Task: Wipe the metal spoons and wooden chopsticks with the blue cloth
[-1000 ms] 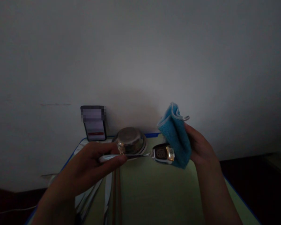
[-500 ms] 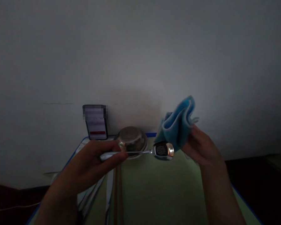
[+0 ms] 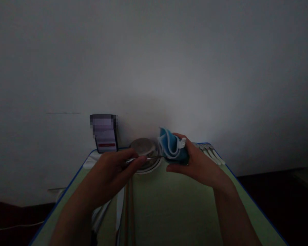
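Pinched in my left hand [image 3: 110,174] is the handle of a metal spoon [image 3: 153,158], its thin neck pointing right. My right hand [image 3: 200,164] grips a folded blue cloth [image 3: 172,145] with pale edges and a small white tag. The cloth surrounds the spoon's head, which is hidden inside it. Just behind my left fingertips an upturned metal bowl [image 3: 143,146] rests on a white plate [image 3: 150,171], partly covered by my hand and the spoon.
A phone [image 3: 106,140] leans against the wall at the back left. Chopsticks [image 3: 129,212] and a knife [image 3: 119,206] lie along the green table [image 3: 179,208], beside more metal cutlery [image 3: 101,213] under my left arm. Several utensils [image 3: 213,155] lie at the back right.
My right hand has brought the cloth left and down over the spoon's head, covering it. My left hand has stayed near its place, with the spoon slightly higher.
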A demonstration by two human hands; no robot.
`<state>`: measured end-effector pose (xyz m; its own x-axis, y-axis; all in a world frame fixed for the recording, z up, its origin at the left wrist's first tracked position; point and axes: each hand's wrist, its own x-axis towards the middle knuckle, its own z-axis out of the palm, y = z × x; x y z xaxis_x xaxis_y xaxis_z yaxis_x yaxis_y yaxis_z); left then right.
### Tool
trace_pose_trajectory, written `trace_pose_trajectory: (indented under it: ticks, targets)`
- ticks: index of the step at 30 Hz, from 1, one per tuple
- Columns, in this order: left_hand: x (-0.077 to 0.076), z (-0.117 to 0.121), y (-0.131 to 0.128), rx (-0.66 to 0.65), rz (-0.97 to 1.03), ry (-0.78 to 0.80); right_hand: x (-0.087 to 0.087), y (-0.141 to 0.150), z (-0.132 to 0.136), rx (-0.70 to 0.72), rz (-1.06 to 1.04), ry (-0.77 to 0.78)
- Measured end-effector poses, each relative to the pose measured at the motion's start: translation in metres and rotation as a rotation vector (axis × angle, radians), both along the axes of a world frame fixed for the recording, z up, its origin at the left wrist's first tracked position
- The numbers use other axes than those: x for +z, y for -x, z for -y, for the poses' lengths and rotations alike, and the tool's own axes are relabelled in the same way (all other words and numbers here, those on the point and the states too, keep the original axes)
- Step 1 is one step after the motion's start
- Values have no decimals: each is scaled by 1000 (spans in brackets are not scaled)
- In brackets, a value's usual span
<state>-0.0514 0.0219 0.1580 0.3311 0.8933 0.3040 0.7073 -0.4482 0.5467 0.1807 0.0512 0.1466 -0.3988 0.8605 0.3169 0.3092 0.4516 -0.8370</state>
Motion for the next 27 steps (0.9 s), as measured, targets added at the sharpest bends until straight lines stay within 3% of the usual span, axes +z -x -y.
trace_pose_trajectory:
  ticks: [5,11,20,24,27]
  targets:
    - [0,0,2,19,-50,47,-5,-1,-7,-227,-156,15]
    - [-1,2,11,-4,-56,86,-9,-2,-10,-454,-97,-22]
    - [4,6,21,-78,17,63,-5,-1,-6,-472,-220,-28]
    - [4,10,24,-112,30,80,-16,-12,-10,-472,-343,60]
    - [5,11,22,-113,33,74,-21,-20,-9,-394,-423,195]
